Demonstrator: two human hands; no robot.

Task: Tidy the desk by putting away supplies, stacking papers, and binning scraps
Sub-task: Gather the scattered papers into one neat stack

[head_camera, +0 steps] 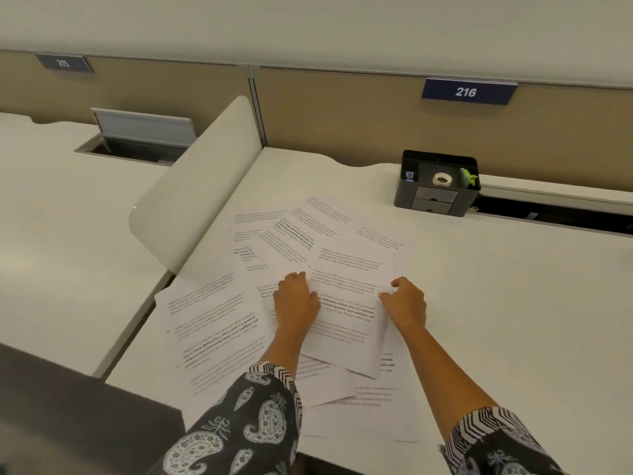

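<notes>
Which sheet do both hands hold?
The middle sheet, topmost of all: the left hand grips its left edge, the right hand its right edge. The other sheets lie fanned under and around it.

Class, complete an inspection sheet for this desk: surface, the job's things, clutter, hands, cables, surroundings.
Surface: white desk, smooth and pale.
Job's things: printed papers spread untidily, overlapping; black organiser at the back edge holds a tape roll and a green item.
Clutter: nothing seen beyond the loose papers.
Hands: left hand rests at the left edge of the top sheet, grip unclear; right hand pinches its right edge.
Cables: nothing seen.
Surroundings: white divider on the left; tan partition with label 216; open hatch on the neighbouring desk.
</notes>
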